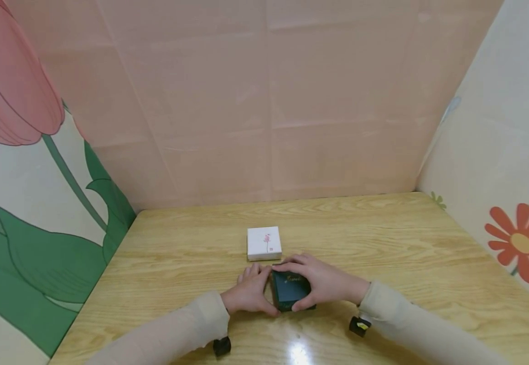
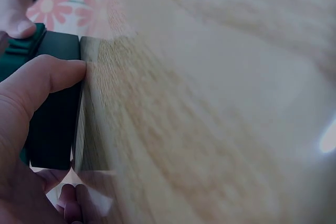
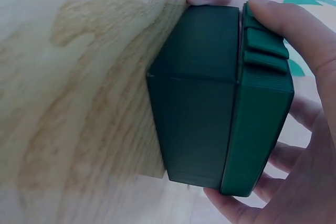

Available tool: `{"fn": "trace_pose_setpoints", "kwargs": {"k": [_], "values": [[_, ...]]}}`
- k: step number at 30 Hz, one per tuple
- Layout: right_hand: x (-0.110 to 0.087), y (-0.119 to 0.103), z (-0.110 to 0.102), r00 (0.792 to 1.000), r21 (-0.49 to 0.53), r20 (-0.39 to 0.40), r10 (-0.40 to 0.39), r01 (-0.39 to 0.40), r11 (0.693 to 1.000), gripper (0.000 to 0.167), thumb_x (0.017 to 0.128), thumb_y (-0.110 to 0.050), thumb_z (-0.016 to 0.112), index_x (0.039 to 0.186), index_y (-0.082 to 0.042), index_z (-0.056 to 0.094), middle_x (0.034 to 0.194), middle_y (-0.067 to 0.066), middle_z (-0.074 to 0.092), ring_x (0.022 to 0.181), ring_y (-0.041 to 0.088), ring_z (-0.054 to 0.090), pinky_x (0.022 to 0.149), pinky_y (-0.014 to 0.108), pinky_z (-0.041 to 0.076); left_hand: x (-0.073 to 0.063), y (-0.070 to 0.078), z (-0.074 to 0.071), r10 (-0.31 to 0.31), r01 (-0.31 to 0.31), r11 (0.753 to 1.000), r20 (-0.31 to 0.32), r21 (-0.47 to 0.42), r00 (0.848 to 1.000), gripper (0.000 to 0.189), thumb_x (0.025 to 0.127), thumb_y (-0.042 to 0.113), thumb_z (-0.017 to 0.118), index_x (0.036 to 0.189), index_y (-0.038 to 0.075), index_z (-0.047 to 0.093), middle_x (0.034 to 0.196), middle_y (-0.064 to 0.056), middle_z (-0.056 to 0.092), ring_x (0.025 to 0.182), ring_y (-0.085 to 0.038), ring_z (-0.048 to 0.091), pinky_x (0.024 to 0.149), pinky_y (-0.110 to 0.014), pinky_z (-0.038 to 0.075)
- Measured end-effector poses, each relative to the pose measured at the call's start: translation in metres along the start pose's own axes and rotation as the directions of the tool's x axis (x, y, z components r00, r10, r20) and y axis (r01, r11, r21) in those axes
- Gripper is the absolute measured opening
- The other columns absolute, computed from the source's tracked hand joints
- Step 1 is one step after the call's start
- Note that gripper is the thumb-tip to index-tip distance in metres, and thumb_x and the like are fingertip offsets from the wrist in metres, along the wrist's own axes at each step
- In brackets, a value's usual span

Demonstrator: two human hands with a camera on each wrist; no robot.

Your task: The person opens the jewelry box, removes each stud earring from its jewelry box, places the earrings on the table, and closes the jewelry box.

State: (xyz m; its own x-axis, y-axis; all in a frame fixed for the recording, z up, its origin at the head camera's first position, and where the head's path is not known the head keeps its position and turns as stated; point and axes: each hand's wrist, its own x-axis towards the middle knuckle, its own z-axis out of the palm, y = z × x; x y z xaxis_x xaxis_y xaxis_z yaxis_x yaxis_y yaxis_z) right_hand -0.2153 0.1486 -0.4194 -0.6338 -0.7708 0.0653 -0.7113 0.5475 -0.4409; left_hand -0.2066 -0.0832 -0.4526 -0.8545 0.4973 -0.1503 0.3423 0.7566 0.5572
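A small dark green gift box with gold lettering on top sits on the table in front of me. In the right wrist view its brighter green lid has a raised, folded band, and a thin seam parts it from the darker base. My left hand holds the base low down, its thumb on the near side and fingers on the far side. From the right, my right hand grips the lid by opposite sides, thumb near and fingers far.
Just behind the green box stands a white box with a pink flower print. The wood-grain table meets a pinkish backdrop at the back. Flower-printed panels stand at both sides.
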Motion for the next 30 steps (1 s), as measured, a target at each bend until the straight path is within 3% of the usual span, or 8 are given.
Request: {"fn": "trace_pose_setpoints", "kwargs": {"k": [14,21,30], "values": [[0.000,0.009,0.016,0.997,0.001,0.063,0.048,-0.048,0.999,0.089,0.073,-0.060,0.074,0.148,-0.032,0.037,0.143,0.003,0.042,0.128,0.025,0.043,0.095,0.047,0.045,0.001,0.000,0.002,-0.011,0.011,1.000,-0.014,0.014,1.000,0.098,0.058,0.046,0.088,0.140,0.014,0.043,0.107,0.001,0.038,0.098,-0.019,0.035,0.082,-0.034,0.027],[0.000,0.010,0.016,0.995,0.031,0.083,0.049,-0.052,0.998,0.090,0.073,-0.061,0.074,0.149,-0.035,0.034,0.145,0.000,0.040,0.130,0.023,0.041,0.097,0.046,0.043,0.000,0.000,0.000,-0.020,0.020,1.000,0.011,0.012,1.000,0.101,0.058,0.048,0.088,0.141,0.015,0.041,0.110,0.002,0.037,0.100,-0.018,0.034,0.082,-0.034,0.027],[0.000,0.011,0.019,0.998,-0.003,0.055,0.021,-0.021,1.000,0.089,0.074,-0.063,0.072,0.149,-0.033,0.034,0.143,-0.001,0.042,0.127,0.021,0.043,0.096,0.045,0.044,-0.001,-0.001,-0.001,-0.011,0.012,1.000,0.031,-0.012,0.999,0.105,0.058,0.060,0.085,0.142,0.022,0.036,0.116,0.001,0.039,0.106,-0.020,0.034,0.083,-0.036,0.028]]}}
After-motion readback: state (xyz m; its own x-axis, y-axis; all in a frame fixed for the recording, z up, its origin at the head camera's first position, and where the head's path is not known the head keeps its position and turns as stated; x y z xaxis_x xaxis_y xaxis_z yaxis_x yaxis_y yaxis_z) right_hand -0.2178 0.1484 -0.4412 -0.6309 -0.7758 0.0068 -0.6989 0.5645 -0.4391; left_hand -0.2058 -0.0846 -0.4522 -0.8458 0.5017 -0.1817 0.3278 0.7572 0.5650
